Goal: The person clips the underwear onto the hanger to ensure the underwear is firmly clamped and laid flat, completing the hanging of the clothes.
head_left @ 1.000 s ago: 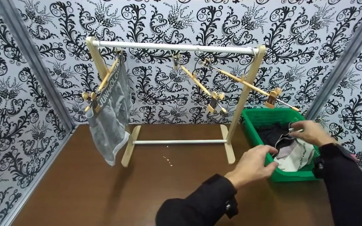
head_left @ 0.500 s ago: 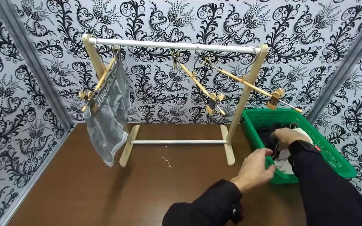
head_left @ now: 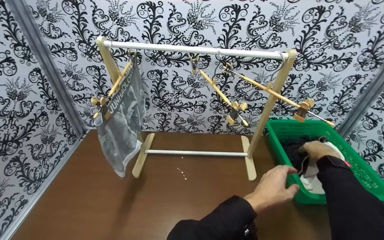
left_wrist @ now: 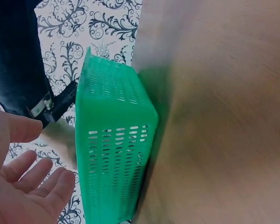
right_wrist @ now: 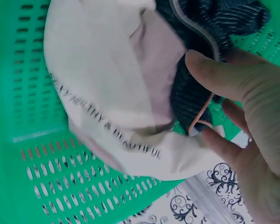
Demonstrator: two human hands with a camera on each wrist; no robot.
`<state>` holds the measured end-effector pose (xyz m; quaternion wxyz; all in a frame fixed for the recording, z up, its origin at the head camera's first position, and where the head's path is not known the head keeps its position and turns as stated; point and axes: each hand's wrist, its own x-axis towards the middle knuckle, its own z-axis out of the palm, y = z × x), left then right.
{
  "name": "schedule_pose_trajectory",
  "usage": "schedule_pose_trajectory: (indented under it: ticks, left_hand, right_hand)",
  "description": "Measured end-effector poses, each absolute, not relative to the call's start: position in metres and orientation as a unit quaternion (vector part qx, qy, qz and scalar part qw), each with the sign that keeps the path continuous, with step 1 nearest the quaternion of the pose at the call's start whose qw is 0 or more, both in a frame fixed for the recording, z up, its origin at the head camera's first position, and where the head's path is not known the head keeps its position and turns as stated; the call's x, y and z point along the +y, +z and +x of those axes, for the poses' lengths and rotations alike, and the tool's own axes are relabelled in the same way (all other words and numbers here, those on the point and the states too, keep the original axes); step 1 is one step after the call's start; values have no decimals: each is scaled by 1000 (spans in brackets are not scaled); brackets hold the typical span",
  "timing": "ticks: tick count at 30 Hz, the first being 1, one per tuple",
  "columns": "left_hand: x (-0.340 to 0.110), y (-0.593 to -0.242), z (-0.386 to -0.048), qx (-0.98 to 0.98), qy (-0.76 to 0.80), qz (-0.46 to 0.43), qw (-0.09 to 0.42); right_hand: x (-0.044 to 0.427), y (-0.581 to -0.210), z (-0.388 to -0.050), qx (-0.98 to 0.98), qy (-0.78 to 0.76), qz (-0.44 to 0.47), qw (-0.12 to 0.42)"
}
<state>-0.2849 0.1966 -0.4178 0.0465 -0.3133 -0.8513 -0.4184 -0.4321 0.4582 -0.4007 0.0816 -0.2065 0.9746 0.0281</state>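
Observation:
My right hand reaches into a green plastic basket. In the right wrist view its thumb and fingers pinch a dark ribbed garment with a thin cord along it. Beside that lies a cream garment with printed lettering and a mauve inner part. My left hand is at the basket's near left rim, fingers apart and holding nothing. The left wrist view has the open left hand by the basket's slotted wall; whether it touches the rim is unclear.
A small wooden rack with a white top rod stands on the brown table. Grey underpants hang clipped on its left hanger. Two hangers with wooden clips carry no garment; the right one extends over the basket.
My right hand has gone from the basket's right side, where it touched a cord, leftward and down onto the dark garment. My left hand stays by the rim. The head view has shifted slightly.

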Motion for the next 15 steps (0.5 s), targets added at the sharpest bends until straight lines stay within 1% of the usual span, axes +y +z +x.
schedule_pose_trajectory:
  ticks: [4,6,11,13,15]
  left_hand:
    - [195,-422,-285,-861,-400,-306,70]
    - [194,-423,-284,-863,-395,-305,79]
    - [193,-425,-282,-863,-393,-310,69]
    - [193,-425,-283,-863,-394,-310,68]
    - [192,-425,-284,-864,-395,-305,71]
  right_hand:
    - [463,-407,-432,972,29,-231,19]
    - [464,-410,-431,968,23,-249,5]
    - [466,-414,-432,961,-2,-275,-14]
    - [467,-412,-432,962,-13,-271,-39]
    - [466,-410,-431,962,-36,-258,-80]
